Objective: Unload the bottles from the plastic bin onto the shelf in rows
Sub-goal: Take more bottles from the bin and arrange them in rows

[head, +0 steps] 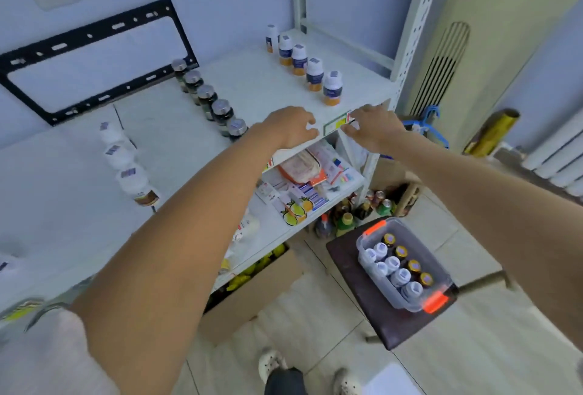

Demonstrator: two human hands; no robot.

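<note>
Clear plastic bin (437, 271) with orange latches sits on a dark stool (347, 256), down on the floor side of the shelf (252, 79), and it holds white-capped bottles (392, 263) on the side nearer the shelf and dark, gold-capped bottles (413, 266) on the far side, all upright. Up on the shelf top, three rows run from the front edge towards the wall: white bottles with orange bases (315, 74) at the right end, dark bottles with silvery caps (206, 96) in the middle, and white bottles (118, 155) further left, the nearest of those showing a brown base. Both hands are at the shelf's front edge, neither carrying a bottle. The left hand (291, 126) rests loosely curled on the edge, just beside the nearest dark bottle, fingers bent over the lip and gripping nothing. The right hand (370, 128) sits near the shelf's right post, thumb and fingertips pinching at a small label strip (336, 123) fixed to the front edge. Below the shelf top, a lower tier carries packets and cartons (303, 186). Beneath that, a cardboard box (262, 293) stands on the tiled floor, and bottles and cans (362, 208) cluster by the shelf's foot.
</note>
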